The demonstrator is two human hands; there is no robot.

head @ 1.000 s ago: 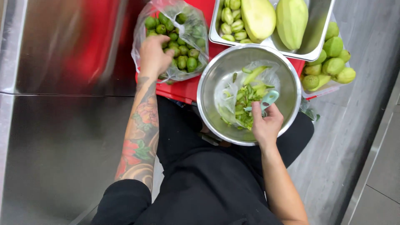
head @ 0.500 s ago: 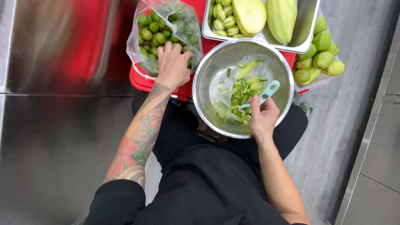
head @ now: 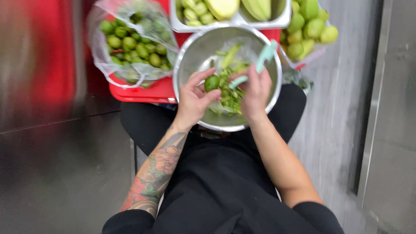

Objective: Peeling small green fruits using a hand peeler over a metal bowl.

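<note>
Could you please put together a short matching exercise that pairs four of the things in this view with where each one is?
Things:
1. small green fruit
2. pale green peeler
3. clear plastic bag of green fruits
4. green peelings

Places:
A. lying in the steel bowl
B. resting on the red tray, beside the bowl
C. in the right hand
D. in the left hand, over the bowl

Pairs: 1-D, 2-C, 3-B, 4-A
</note>
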